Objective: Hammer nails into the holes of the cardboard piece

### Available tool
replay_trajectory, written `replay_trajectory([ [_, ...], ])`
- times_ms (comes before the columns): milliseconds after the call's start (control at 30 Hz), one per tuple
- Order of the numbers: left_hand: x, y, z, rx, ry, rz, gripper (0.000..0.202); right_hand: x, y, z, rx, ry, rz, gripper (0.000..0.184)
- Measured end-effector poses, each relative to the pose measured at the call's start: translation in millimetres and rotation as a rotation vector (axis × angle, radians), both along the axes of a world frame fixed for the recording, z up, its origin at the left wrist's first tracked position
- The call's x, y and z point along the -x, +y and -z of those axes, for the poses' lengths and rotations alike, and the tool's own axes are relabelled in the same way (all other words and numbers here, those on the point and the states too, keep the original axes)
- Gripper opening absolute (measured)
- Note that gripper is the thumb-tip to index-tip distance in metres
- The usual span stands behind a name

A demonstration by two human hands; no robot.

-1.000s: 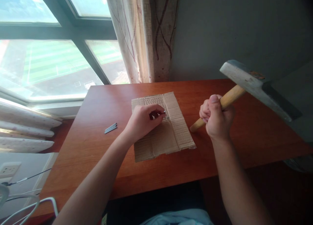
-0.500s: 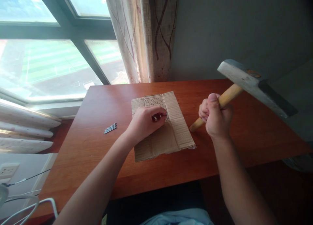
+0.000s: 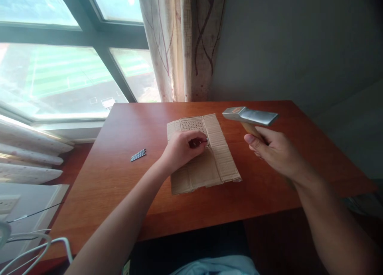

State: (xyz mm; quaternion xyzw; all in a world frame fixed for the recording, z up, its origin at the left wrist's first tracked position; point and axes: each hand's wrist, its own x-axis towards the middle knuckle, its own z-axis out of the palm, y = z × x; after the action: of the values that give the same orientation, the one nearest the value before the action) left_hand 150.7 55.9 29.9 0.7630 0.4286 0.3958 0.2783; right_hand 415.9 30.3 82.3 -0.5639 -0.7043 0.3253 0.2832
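Observation:
A flat piece of cardboard (image 3: pixel 217 161) lies on the wooden table (image 3: pixel 119 187), with a patch of small holes or nail heads at its far end. My left hand (image 3: pixel 181 149) rests on it, fingers pinched on a small nail (image 3: pixel 205 140) held against the cardboard. My right hand (image 3: pixel 273 151) grips the wooden handle of a hammer (image 3: pixel 249 116). The hammer's metal head hangs just right of the cardboard's far corner, a little above the table.
A small bundle of nails (image 3: pixel 138 155) lies on the table to the left of the cardboard. A window (image 3: pixel 60 67) and a curtain (image 3: pixel 185 43) stand behind the table. White cables (image 3: pixel 32 247) and a wall socket (image 3: pixel 7 203) sit at lower left.
My right hand has swung the hammer down and leftward from its raised position toward the cardboard. My left hand has stayed pinched on the nail.

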Motion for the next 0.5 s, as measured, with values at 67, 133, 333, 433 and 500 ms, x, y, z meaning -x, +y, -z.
replay_trajectory([
  [67,0.3,0.1,0.2,-0.002,0.003,-0.002,0.006,1.0,-0.6,-1.1,0.027,-0.052,0.004,0.043],
  [133,0.7,0.0,-0.1,-0.003,0.002,-0.002,0.006,2.8,-1.3,-0.9,0.050,-0.070,0.004,0.045],
  [333,0.7,-1.5,-4.3,-0.015,0.004,-0.009,0.005,7.9,-1.9,5.8,0.098,-0.021,-0.029,0.047],
  [433,0.6,-1.6,-5.0,-0.011,0.010,-0.005,0.006,9.3,-1.5,8.1,0.092,-0.031,-0.029,0.047],
  [500,0.5,-1.3,-4.4,-0.013,0.023,-0.003,0.006,10.2,-1.5,6.3,0.066,-0.068,-0.036,0.048],
])
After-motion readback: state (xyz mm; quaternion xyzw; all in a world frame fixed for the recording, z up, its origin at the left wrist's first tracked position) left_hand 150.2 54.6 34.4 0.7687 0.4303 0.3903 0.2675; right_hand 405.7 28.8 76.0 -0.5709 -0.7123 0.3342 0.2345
